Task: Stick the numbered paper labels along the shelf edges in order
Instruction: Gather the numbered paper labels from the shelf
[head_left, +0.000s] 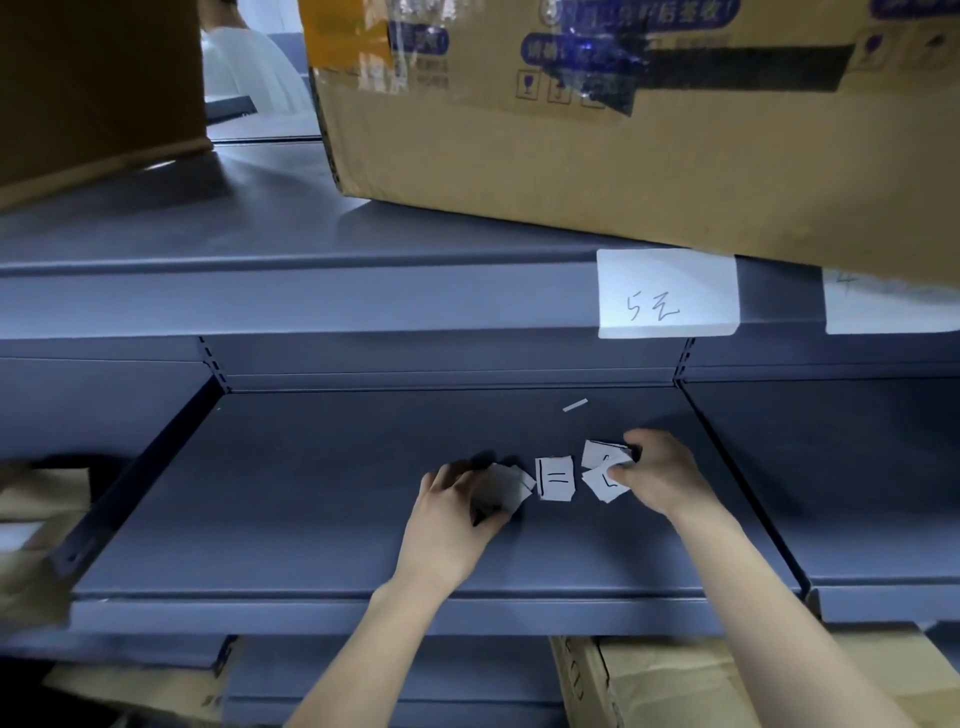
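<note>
Small white paper labels lie on the grey middle shelf (311, 493). My left hand (457, 509) grips a small stack of labels (506, 486) between thumb and fingers. A single label with black strokes (555, 478) lies flat between my hands. My right hand (660, 473) pinches overlapping labels (602, 475) at their right edge. On the front edge of the upper shelf (311, 301) a larger label marked "5" (667, 293) is stuck, and a second stuck label (883, 304) shows partly at the right, its number half hidden by a box.
A big cardboard box (623, 130) sits on the upper shelf, overhanging its edge; another box (93, 88) stands at the top left. A thin white paper strip (575, 405) lies at the shelf's back. More boxes (701, 686) sit below. A person in white (249, 67) is behind.
</note>
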